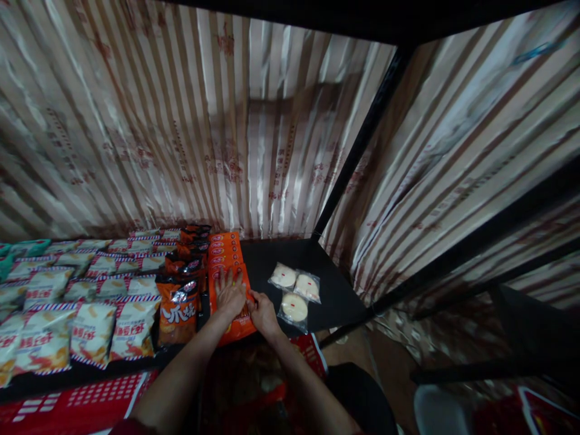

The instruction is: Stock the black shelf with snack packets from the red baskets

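My left hand [230, 297] lies flat with its fingers spread on a bright orange snack packet [223, 243], one of the orange packets lined up on the black shelf [333, 307]. At the right edge of these packets, my right hand [263, 313] is closed, its fingertips pinching an orange packet's side. Just left of my left hand stands a row of black-and-orange snack bags [178, 309]. To the right of my right hand lie three round, pale, flat pieces, among them the nearest clear-wrapped disc [294, 307].
White snack bags [135, 326] with striped edges fill the left of the shelf in rows. A red plastic basket [90, 399] sits below its front edge. Black frame posts [362, 142] rise at the right corner. Striped sheeting [181, 121] hangs behind.
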The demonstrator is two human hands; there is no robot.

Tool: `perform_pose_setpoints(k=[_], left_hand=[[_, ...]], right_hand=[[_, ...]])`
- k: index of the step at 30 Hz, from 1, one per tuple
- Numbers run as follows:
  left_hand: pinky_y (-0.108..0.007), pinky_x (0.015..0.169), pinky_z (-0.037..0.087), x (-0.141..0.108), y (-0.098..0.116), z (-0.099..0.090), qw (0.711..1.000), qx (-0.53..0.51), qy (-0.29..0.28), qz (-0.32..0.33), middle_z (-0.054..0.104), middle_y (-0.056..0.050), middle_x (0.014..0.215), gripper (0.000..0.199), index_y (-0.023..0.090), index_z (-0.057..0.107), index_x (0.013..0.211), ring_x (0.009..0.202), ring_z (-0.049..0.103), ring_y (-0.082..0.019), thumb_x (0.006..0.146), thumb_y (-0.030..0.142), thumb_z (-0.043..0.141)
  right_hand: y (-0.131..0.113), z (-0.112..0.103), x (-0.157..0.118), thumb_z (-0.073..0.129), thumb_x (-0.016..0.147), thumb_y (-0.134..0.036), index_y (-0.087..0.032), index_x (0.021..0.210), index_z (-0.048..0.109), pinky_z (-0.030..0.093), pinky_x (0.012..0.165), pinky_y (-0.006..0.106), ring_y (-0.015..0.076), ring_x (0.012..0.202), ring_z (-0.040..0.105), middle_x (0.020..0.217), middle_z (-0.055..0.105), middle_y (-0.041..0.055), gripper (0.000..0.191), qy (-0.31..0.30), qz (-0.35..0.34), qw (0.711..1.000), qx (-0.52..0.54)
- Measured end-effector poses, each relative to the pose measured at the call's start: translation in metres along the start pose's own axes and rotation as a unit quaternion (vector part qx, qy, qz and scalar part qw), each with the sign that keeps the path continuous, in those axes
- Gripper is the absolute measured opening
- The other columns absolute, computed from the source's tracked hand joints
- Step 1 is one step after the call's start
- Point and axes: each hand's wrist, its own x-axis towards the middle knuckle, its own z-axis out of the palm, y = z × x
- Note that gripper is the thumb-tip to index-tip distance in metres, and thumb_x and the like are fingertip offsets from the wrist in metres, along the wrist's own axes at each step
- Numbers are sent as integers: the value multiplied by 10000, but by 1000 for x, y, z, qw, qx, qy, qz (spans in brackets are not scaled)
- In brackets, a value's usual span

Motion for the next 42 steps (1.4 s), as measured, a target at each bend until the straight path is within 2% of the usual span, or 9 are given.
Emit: perform_pose_setpoints(k=[7, 11, 15, 20, 34, 39, 42], left_hand=[[-522, 1107, 63, -5, -6, 15, 999, 34, 29, 14, 260, -60, 1485, 480, 244, 450, 1321, 1384, 74, -321, 851, 322, 388], [-527, 1106, 74, -6, -7, 20, 997, 56, 49, 23, 299, -52, 1471, 493, 251, 452, 1319, 1376, 117, -329, 833, 326, 418], [-533, 1101, 104, -8, -7, 24, 993, 81, 81, 29, 335, -50, 1454, 487, 247, 462, 1311, 1368, 153, -328, 835, 331, 411], [-532, 1099, 106, -10, -7, 27, 989, 100, 103, 38, 339, -51, 1452, 498, 248, 446, 1322, 1361, 179, -326, 833, 337, 412], [-589, 1077, 98, -8, -9, 33, 988, 115, 92, 41, 337, -72, 1451, 526, 235, 377, 1365, 1359, 167, -350, 847, 328, 381], [-592, 1074, 101, -9, -7, 28, 988, 126, 76, 44, 351, -68, 1444, 487, 229, 443, 1323, 1356, 179, -338, 849, 321, 371], [-590, 1068, 110, -9, -7, 27, 986, 139, 78, 48, 362, -104, 1433, 487, 218, 441, 1323, 1338, 238, -321, 855, 326, 361]], right_hand=[[-2, 1, -12, 444, 829, -162, -118, 1136, 617, 437, 879, 267, 193, 947, 570, 1008, 608, 121, 355, 16, -37, 998, -39], [3, 9, -18, 440, 817, -147, -139, 1130, 616, 427, 894, 312, 214, 986, 527, 1018, 601, 115, 359, 45, -59, 995, -70], [9, 15, -23, 441, 807, -127, -149, 1151, 599, 440, 864, 329, 217, 975, 511, 1043, 592, 111, 379, 82, -94, 989, -74], [12, 16, -25, 427, 818, -139, -135, 1160, 589, 441, 866, 335, 216, 964, 508, 1040, 585, 115, 378, 96, -108, 987, -67], [13, 14, -25, 443, 777, -134, -143, 1127, 607, 439, 861, 339, 217, 950, 509, 1033, 596, 104, 386, 86, -105, 989, -53], [13, 13, -27, 447, 793, -149, -149, 1106, 615, 440, 873, 344, 219, 958, 507, 1036, 590, 104, 356, 84, -115, 988, -50], [12, 12, -28, 447, 796, -148, -147, 1101, 616, 444, 876, 348, 218, 950, 511, 1039, 590, 106, 349, 81, -110, 989, -51]])
